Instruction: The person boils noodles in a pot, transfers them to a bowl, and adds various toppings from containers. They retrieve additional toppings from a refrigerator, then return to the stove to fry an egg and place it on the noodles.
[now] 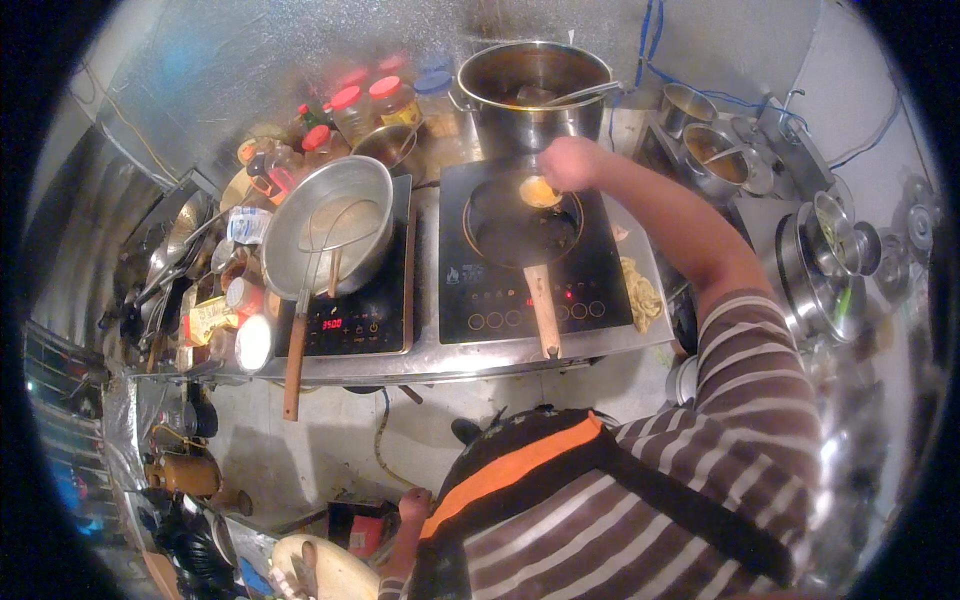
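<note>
My right hand is closed at the edge of a small bowl with orange-yellow contents, over a dark frying pan. The pan, whose wooden handle points toward me, rests on the right induction cooktop. Low by my waist is my left hand, beside the apron; its fingers are too small to read. On the left cooktop stands a large metal wok, tilted in view, with a wooden-handled wire strainer across it.
Behind the pan stands a tall steel stockpot with a ladle. Red-lidded jars line the back left. A crumpled yellowish cloth lies at the counter's right edge. Farther right are pots and stacked steel bowls.
</note>
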The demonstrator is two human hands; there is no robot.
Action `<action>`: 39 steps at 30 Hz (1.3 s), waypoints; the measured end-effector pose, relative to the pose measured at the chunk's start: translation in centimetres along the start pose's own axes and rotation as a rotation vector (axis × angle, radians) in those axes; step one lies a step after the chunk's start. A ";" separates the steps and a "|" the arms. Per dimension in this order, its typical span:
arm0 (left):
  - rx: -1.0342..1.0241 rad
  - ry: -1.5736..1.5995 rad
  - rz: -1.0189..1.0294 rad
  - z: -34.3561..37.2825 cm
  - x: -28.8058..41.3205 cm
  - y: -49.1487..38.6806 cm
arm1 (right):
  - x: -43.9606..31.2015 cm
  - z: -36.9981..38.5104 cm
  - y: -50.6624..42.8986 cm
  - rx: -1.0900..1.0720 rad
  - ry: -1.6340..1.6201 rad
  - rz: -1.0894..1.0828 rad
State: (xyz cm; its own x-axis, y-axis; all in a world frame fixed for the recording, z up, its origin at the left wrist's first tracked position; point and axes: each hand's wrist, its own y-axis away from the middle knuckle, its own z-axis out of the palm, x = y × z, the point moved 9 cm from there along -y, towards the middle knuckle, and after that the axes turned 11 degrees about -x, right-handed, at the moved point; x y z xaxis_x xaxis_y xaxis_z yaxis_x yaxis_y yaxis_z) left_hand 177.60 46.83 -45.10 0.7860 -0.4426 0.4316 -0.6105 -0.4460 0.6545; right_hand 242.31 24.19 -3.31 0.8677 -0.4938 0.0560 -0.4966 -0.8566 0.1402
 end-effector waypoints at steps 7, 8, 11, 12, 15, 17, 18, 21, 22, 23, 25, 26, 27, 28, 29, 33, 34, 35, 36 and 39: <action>0.020 0.015 -0.025 -0.3 0.4 0.0 | -0.3 0.1 0.1 0.019 0.037 -0.008; 0.019 0.020 -0.006 0.2 -0.6 -0.7 | -0.2 0.0 0.2 0.029 0.027 -0.010; -0.021 0.023 0.125 2.0 -3.4 -3.2 | -0.1 0.4 -0.1 -0.025 0.076 0.009; -0.112 0.034 0.150 2.9 -4.5 -4.2 | 0.1 0.4 -0.1 -0.039 0.070 0.018; -0.260 0.120 0.318 4.3 -5.7 -5.7 | -0.1 0.0 -0.2 -0.019 0.062 -0.004; -0.216 0.152 0.184 4.2 -7.1 -5.8 | -0.1 0.0 -0.3 -0.025 0.066 -0.014; -0.242 0.143 0.075 4.5 -7.7 -5.5 | 0.0 0.0 -0.4 -0.031 0.044 -0.002; -0.101 0.058 -0.006 2.8 -5.5 -3.4 | 0.4 0.3 -0.5 -0.068 0.024 0.048; -0.009 -0.007 0.008 1.6 -3.9 -2.5 | 0.3 0.3 -0.6 -0.066 0.021 0.044; 0.006 -0.020 -0.022 1.1 -2.7 -1.7 | 0.1 0.4 -0.6 -0.064 0.023 0.036; 0.022 -0.043 -0.083 0.0 -0.4 0.0 | -0.1 0.5 -0.7 -0.070 0.043 0.032; 0.013 -0.043 -0.104 -0.5 0.5 0.6 | -0.2 0.6 -0.7 -0.075 0.060 0.025; -0.020 0.034 -0.132 -0.7 1.1 1.1 | -0.2 0.5 -0.7 -0.065 0.056 0.023; 0.007 -0.060 -0.150 -1.4 1.9 1.5 | -0.3 0.5 -0.7 -0.056 0.057 0.018; 0.006 -0.070 -0.170 -1.8 2.5 1.8 | -0.3 0.5 -0.7 -0.066 0.067 0.019; -0.003 -0.195 -0.303 -2.5 3.4 2.4 | -0.3 0.3 -0.5 -0.100 0.055 0.048; -0.002 -0.168 -0.328 -2.5 3.4 2.4 | -0.4 0.0 -0.4 -0.094 0.050 0.049; -0.004 -0.178 -0.366 -2.5 3.2 2.5 | -0.5 -0.2 -0.3 -0.098 0.053 0.057; -0.001 -0.177 -0.369 -2.5 3.2 2.5 | -0.5 -0.8 -0.1 -0.067 0.029 0.066; -0.005 -0.165 -0.308 -2.4 3.2 2.4 | -0.3 -2.2 0.7 -0.024 0.018 0.097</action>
State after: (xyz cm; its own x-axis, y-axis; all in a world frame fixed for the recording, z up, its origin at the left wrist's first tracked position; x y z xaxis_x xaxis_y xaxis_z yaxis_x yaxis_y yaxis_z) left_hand 178.87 46.25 -40.64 0.9066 -0.4081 0.1076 -0.3465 -0.5743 0.7417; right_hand 241.74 24.09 -1.02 0.8159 -0.5714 0.0880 -0.5778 -0.8009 0.1573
